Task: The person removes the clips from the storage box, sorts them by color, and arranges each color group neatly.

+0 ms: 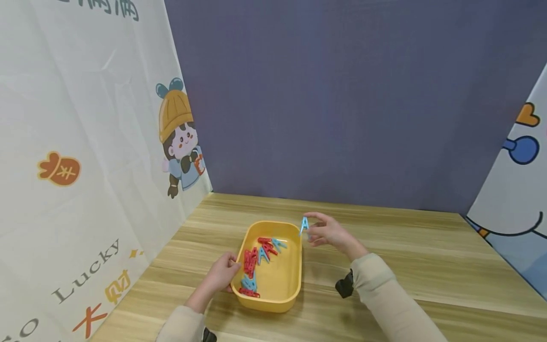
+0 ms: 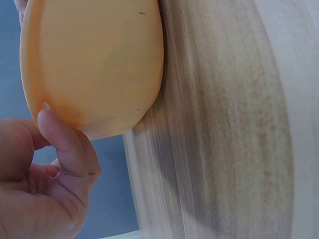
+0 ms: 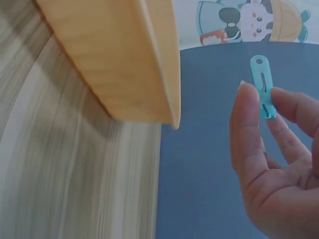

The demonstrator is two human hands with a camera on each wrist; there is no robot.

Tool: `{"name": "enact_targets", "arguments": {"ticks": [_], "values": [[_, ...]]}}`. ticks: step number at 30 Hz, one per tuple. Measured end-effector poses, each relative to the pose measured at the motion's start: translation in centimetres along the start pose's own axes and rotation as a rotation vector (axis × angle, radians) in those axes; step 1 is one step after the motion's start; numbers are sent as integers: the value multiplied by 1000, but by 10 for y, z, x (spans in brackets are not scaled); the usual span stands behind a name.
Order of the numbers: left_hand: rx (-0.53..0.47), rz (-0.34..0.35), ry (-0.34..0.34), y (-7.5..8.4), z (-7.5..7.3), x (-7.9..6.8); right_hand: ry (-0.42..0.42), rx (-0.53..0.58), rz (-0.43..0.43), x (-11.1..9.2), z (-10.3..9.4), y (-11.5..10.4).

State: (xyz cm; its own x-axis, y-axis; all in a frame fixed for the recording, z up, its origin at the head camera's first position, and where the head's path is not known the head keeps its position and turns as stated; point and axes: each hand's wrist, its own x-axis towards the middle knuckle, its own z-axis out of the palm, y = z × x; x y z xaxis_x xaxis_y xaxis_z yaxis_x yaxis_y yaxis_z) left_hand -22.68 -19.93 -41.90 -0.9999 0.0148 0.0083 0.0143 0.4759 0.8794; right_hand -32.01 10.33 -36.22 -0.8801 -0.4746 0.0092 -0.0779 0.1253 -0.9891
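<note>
On the wood table (image 1: 419, 275) sits a yellow tub (image 1: 278, 273) with red clips (image 1: 250, 262) and blue clips (image 1: 262, 255) in it. The clips lie in a loose line down the left side and across the far end. The near right part of the tub's floor is bare.

The left hand (image 1: 224, 271) grips the tub's left rim near the close corner, with the rim pinched between thumb and fingers. The right hand (image 1: 329, 232) pinches one small blue clip (image 1: 305, 223) between the tip of the thumb and a finger. That clip is up off the table, just beside the tub's far right corner. In the right wrist view it is apart from the tub.

Both arms wear cream sleeves (image 1: 384, 285). A black thing (image 1: 344, 285) is by the right wrist; I cannot tell all of its shape. Behind the table is a dark blue wall (image 1: 333, 104). To the left hangs a white sheet (image 1: 107, 142) with a cartoon kid (image 1: 181, 142) in a yellow hat.
</note>
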Motion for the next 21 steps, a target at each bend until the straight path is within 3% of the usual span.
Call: {"name": "enact_targets", "arguments": {"ticks": [10, 21], "values": [[-7, 8, -2, -1, 0, 0, 36, 9, 13, -1, -15, 15], [-1, 4, 5, 0, 1, 0, 66, -33, 101, -5, -26, 29]]}}
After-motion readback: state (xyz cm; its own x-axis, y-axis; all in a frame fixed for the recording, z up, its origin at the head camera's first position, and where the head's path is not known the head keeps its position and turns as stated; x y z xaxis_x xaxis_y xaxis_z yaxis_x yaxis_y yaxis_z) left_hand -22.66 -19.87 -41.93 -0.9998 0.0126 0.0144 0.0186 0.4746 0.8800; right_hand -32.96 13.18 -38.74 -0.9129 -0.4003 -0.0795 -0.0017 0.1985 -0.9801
